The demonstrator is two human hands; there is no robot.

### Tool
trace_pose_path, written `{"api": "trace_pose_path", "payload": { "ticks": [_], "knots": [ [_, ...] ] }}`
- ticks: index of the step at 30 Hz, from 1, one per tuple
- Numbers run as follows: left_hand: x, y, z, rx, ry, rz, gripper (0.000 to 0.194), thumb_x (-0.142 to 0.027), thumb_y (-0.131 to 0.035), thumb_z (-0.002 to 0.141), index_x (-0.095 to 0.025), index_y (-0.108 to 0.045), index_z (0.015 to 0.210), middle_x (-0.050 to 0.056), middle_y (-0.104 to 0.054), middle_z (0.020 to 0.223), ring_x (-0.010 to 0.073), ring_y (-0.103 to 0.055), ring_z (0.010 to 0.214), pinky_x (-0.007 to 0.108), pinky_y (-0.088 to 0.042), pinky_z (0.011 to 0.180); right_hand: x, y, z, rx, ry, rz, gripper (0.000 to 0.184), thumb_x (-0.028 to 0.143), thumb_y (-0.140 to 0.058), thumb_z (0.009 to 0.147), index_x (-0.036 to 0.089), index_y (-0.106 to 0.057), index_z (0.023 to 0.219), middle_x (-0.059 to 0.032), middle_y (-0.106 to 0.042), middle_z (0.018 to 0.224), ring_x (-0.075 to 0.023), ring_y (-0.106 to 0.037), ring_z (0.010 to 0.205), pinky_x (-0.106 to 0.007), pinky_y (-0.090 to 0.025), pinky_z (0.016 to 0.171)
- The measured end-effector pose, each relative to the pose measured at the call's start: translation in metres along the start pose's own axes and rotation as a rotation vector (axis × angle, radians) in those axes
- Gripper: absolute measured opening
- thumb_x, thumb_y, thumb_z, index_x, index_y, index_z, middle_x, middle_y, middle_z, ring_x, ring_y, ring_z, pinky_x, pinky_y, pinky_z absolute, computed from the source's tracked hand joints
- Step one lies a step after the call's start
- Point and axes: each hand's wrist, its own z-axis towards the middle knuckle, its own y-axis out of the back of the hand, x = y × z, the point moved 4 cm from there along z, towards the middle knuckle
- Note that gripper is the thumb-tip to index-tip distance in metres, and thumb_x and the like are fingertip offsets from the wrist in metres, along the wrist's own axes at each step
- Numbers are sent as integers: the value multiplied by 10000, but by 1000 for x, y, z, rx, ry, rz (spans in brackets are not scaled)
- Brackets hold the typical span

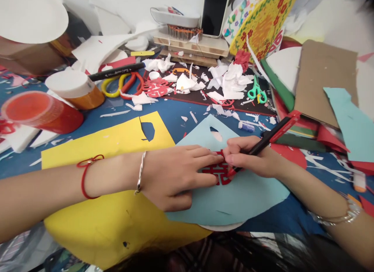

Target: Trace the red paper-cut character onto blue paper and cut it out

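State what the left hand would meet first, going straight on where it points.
Probably the right hand, gripping the pen just ahead of the left hand; exact depth is unclear.

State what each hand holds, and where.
The right hand grips a black-and-red pen near its lower end; the left hand grips nothing, its fingertips on the red paper cutout.

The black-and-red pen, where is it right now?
In the head view, the pen is right of centre, gripped in the right hand, its tip at the right side of the red cut-out on the light blue paper.
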Motion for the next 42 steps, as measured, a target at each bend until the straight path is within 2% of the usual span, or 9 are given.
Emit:
{"api": "trace_pose_path", "payload": {
  "ticks": [3, 8, 15, 22, 29, 34, 42],
  "knots": [
    [1, -2, 0, 5, -8, 14, 430, -258, -454, 718, -112, -577, 1103, 205, -497, 1163, 334, -455, 1048, 460, -373, 940, -1, -2, 1, -26, 46, -73, 299, 177, -501, 840, 175, -369, 571, 59, -401, 552, -65, -374, 508, -203, -326, 492],
    [0, -3, 0, 0, -4, 17, 409, -251, -447, 715, -111, -581, 1075, 201, -496, 1153, 331, -433, 1086, 454, -361, 960, -2, -9, 0, 19, 182, -230, 314, 150, -498, 836, 174, -358, 556, 50, -404, 553, -67, -374, 520, -206, -327, 503],
    [-1, -2, 0, 13, 4, -8, 397, -248, -464, 699, -114, -581, 1055, 188, -529, 1050, 318, -462, 1000, 460, -396, 911, -1, -14, 1, 45, 211, -275, 359, 168, -485, 848, 176, -337, 521, 43, -406, 541, -69, -378, 515, -205, -330, 499],
    [0, -2, -1, -5, 8, -59, 413, -231, -469, 708, -101, -572, 1086, 192, -534, 1094, 312, -461, 1050, 446, -386, 943, 0, -14, 0, 92, 246, -300, 317, 166, -500, 859, 166, -415, 554, 33, -452, 577, -73, -421, 551, -211, -345, 538],
    [0, 2, 1, -48, 30, -100, 360, -188, -495, 691, -115, -571, 1035, 184, -541, 1126, 298, -474, 1064, 433, -389, 964, 8, -17, -2, 89, 327, -432, 324, 180, -489, 875, 176, -392, 566, 44, -380, 576, -77, -352, 551, -216, -303, 529],
    [0, 2, 2, -41, 35, -97, 376, -185, -493, 698, -106, -569, 1057, 188, -518, 1190, 299, -466, 1093, 430, -375, 980, 10, -16, -2, 61, 324, -495, 313, 131, -498, 841, 183, -366, 562, 54, -349, 568, -76, -326, 536, -216, -294, 524],
    [-1, 0, 1, -18, 40, -89, 441, -202, -494, 703, -81, -559, 1122, 198, -462, 1285, 317, -427, 1166, 441, -336, 1020, 8, -12, -4, 57, 280, -457, 320, 72, -508, 785, 187, -320, 552, 57, -351, 536, -76, -334, 508, -228, -278, 504]
  ]
}}
